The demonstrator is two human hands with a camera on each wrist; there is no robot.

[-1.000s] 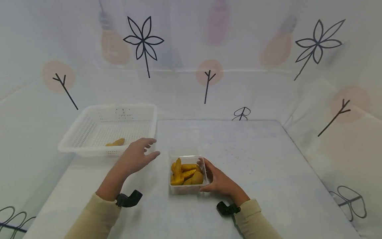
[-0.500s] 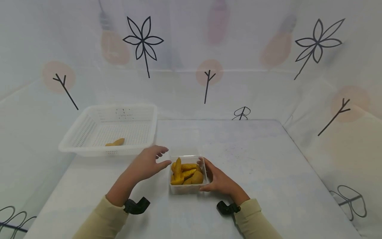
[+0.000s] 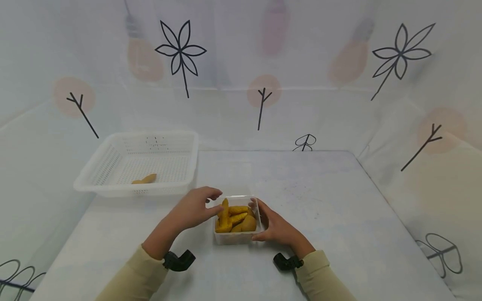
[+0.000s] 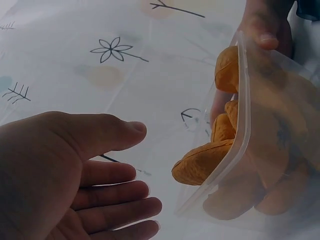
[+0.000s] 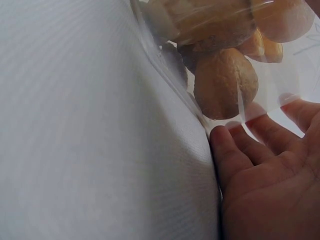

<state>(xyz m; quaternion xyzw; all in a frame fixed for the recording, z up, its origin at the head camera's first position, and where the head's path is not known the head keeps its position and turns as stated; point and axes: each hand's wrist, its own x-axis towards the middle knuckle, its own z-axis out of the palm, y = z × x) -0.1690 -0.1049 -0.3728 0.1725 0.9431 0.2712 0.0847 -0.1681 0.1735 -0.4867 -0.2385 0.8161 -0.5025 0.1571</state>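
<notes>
A clear plastic box (image 3: pixel 233 239) stands on the white table, filled with several yellow-brown, lumpy pieces (image 3: pixel 238 218), some long and some rounded. My right hand (image 3: pixel 281 230) grips its right side, thumb at the near corner and fingers along the far part. In the right wrist view, fingertips (image 5: pixel 220 134) touch the clear wall by a rounded piece (image 5: pixel 225 85). My left hand (image 3: pixel 196 207) hovers at the box's left rim, thumb and fingers spread apart, holding nothing. The left wrist view shows a gap between that hand (image 4: pixel 75 170) and the box (image 4: pixel 245 120).
A white perforated basket (image 3: pixel 113 190) stands at the back left of the table, with similar yellow-brown pieces (image 3: pixel 146 179) at its near side. White cloth with printed flowers (image 3: pixel 180 51) hangs behind and beside the table.
My left hand has moved right and slightly nearer, from beside the basket to the box's left rim. The right hand and the box have stayed in place.
</notes>
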